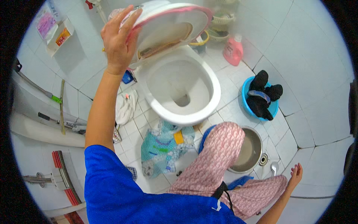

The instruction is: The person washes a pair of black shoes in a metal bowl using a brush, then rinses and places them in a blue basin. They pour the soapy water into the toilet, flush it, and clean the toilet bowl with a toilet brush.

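Observation:
My left hand is raised against the left edge of the toilet lid and seat, which stand tilted up and have a pink rim. Its fingers are spread along that edge; whether they grip it is hard to tell. Below is the white toilet bowl, uncovered, with a dark drain hole. My right hand hangs at the lower right beside my knee, holding nothing, its fingers loosely apart. A metal basin of cloudy water stands on the floor beside my other knee.
A blue basin with black footwear or cloth stands at the right. Near the wall are a pink detergent bottle and stacked baskets. A patterned plastic mat or bag and a white cloth lie on the tiles. Mops lean at the left.

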### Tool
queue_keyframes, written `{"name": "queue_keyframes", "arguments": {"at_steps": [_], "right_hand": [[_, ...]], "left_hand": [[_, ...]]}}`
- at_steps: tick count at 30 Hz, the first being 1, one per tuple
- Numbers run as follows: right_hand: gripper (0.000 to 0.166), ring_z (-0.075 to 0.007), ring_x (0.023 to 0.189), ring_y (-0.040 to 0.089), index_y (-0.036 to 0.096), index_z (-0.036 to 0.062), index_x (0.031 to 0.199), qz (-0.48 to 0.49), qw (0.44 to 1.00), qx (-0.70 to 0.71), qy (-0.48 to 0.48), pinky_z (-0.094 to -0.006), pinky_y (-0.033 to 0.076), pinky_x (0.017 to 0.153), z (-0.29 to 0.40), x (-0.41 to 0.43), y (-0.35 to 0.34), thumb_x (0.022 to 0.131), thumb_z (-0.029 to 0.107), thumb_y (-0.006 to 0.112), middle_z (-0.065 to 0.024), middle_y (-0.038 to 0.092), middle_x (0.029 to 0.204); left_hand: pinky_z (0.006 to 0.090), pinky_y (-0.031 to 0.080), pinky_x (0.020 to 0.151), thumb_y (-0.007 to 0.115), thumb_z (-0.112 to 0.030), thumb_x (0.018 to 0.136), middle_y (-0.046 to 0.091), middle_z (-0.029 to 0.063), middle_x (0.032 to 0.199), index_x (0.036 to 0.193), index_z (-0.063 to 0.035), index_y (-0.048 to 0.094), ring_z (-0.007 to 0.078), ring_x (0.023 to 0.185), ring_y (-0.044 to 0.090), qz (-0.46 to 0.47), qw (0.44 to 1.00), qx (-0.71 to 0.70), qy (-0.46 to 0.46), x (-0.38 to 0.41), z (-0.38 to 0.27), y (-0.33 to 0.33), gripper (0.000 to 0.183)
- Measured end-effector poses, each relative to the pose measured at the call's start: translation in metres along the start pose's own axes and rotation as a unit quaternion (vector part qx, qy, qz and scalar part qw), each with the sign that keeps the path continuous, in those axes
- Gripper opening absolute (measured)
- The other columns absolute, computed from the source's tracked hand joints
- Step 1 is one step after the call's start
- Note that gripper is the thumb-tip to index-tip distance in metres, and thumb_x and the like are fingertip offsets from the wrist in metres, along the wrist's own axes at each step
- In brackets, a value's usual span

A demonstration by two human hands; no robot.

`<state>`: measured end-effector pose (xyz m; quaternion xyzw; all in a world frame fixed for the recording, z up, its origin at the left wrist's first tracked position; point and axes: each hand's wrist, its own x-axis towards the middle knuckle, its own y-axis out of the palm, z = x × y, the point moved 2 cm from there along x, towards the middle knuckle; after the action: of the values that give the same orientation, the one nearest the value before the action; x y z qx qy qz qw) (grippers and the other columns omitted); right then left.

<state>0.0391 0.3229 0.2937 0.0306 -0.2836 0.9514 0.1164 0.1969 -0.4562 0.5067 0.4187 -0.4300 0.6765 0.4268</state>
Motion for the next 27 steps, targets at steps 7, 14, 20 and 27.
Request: {"name": "queue_keyframes", "arguments": {"at_steps": [7, 14, 20, 27], "right_hand": [[0.034, -0.0135, 0.083, 0.057, 0.054, 0.0041, 0.119, 0.052, 0.997, 0.053, -0.026, -0.0249, 0.044, 0.068, 0.055, 0.001, 0.044, 0.091, 0.023, 0.054, -0.0073, 0.06, 0.107], [0.031, -0.0125, 0.076, 0.057, 0.056, 0.0044, 0.115, 0.067, 0.995, 0.077, -0.013, -0.0243, 0.045, 0.065, 0.084, -0.008, 0.065, 0.09, 0.022, 0.055, -0.0064, 0.061, 0.103], [0.027, -0.0116, 0.074, 0.057, 0.057, 0.0028, 0.113, 0.122, 0.99, 0.064, -0.022, -0.0233, 0.045, 0.064, 0.073, -0.016, 0.089, 0.09, 0.016, 0.055, -0.007, 0.062, 0.097], [0.027, -0.0123, 0.072, 0.058, 0.057, 0.0021, 0.111, 0.155, 0.986, 0.054, 0.017, -0.0236, 0.046, 0.062, 0.072, -0.032, 0.095, 0.089, 0.016, 0.056, -0.0067, 0.062, 0.094]], "left_hand": [[0.0382, 0.044, 0.075, 0.067, -0.033, 0.078, 0.063, 0.0057, 0.103, 0.105, -0.0183, 0.064, 0.025, 0.091, 0.059, -0.022, 0.983, 0.14, -0.117, 0.044, 0.109, 0.048, 0.03], [0.0424, 0.047, 0.069, 0.059, -0.051, 0.081, 0.065, 0.0098, 0.09, 0.095, -0.0128, 0.058, 0.0301, 0.085, 0.062, 0.194, 0.865, 0.233, -0.399, 0.061, 0.171, 0.088, 0.04], [0.0394, 0.046, 0.084, 0.061, -0.051, 0.078, 0.061, 0.0156, 0.11, 0.105, -0.0099, 0.059, 0.0315, 0.103, 0.058, 0.279, 0.829, 0.138, -0.465, 0.034, 0.239, 0.132, 0.049], [0.0356, 0.043, 0.09, 0.07, -0.047, 0.073, 0.059, 0.0169, 0.115, 0.124, 0.0022, 0.05, 0.0262, 0.105, 0.057, 0.179, 0.862, -0.124, -0.458, -0.009, 0.24, 0.131, 0.074]]}}
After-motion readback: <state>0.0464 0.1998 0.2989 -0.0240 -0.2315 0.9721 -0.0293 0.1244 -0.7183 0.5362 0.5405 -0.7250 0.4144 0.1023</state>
